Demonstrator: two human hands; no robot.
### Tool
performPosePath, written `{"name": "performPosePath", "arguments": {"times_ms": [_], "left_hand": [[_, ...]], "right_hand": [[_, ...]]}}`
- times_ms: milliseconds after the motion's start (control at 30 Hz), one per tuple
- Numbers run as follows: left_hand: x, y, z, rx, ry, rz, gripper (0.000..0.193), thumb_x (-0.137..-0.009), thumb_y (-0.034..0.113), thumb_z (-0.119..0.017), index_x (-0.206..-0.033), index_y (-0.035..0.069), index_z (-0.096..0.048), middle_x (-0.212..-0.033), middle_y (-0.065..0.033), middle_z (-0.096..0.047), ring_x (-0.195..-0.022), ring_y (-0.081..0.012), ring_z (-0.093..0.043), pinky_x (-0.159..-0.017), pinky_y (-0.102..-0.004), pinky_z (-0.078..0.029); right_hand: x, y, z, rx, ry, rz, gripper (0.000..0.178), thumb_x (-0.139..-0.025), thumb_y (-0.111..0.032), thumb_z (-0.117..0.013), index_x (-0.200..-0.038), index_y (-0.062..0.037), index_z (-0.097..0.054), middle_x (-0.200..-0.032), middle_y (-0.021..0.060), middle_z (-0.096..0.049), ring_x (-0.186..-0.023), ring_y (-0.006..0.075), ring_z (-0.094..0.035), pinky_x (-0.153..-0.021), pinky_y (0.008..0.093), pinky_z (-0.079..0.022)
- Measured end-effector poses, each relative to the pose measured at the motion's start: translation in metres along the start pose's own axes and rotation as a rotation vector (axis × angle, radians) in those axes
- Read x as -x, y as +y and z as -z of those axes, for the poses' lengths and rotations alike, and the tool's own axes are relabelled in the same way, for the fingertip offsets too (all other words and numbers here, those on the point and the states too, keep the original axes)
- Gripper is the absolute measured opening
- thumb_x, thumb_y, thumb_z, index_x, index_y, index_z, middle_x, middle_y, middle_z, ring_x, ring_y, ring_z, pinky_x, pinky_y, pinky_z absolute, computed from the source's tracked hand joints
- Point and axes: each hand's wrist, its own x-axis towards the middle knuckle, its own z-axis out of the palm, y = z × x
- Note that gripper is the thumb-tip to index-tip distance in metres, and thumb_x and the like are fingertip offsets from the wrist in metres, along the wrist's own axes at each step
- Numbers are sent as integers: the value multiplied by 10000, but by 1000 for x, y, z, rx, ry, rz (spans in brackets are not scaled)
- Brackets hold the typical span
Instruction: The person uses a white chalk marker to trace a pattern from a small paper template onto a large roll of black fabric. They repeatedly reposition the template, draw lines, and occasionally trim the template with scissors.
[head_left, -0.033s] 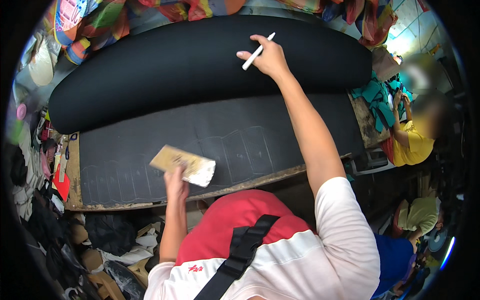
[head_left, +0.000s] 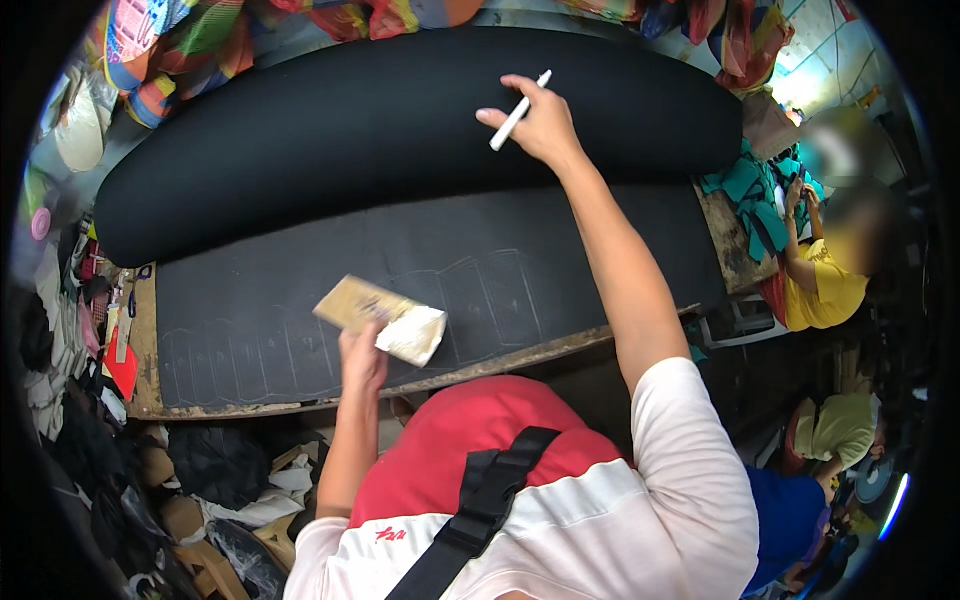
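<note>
In my left hand (head_left: pixel 363 355) is a flat brown card piece (head_left: pixel 350 303) with a ragged whitish end, gripped by its near edge and held over the dark cloth. It looks slightly blurred. My right hand (head_left: pixel 545 125) holds a slim white pen-like stick (head_left: pixel 508 132) across its fingers, with the thumb and forefinger spread apart. That hand is above a thick roll of black fabric (head_left: pixel 340 130). The black cloth (head_left: pixel 600 250) lies flat on the table, with pale outlines of several narrow shapes drawn along its near side.
The wooden table edge (head_left: pixel 480 365) runs close in front of me. At the right, a person in a yellow top (head_left: pixel 835 285) handles green cloth pieces (head_left: pixel 765 215). Scraps and dark bags (head_left: pixel 220 465) crowd the floor at left. Colourful striped bags (head_left: pixel 210 50) hang behind the roll.
My left hand and the card piece have shifted a little to the right and away from me. My right hand with the white stick has come slightly nearer.
</note>
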Motion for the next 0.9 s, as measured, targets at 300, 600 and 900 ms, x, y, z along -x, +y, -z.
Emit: {"name": "performPosePath", "arguments": {"times_ms": [300,600,900], "left_hand": [[0,-72,-129,-197,-406,226,355,-797,52,-690,-1091,-71,-532,-905,-116,-652,-773,-177,-653,-673,-264,-551],[-34,-136,-123,-1109,-281,-531,380,-768,168,-697,-1109,27,-607,-964,-135,-663,-910,-291,-632,-793,-335,-501],[-24,-146,-135,-1727,-592,-612,800,-644,626,-684,-1327,263,-479,-1463,-207,-258,-1389,-380,-129,-1038,-670,-80]], "right_hand": [[213,45,38,-456,-668,-581,292,-709,-101,-763,-949,1,-632,-768,55,-645,-702,108,-581,-626,263,-472],[264,93,63,253,-483,-595,557,-681,-336,-758,-1146,-68,-605,-1074,207,-631,-1028,371,-588,-869,472,-447],[297,134,32,345,-334,-266,600,-704,-353,-748,-1220,-124,-545,-1333,127,-494,-1303,336,-354,-1022,577,-232]]}}
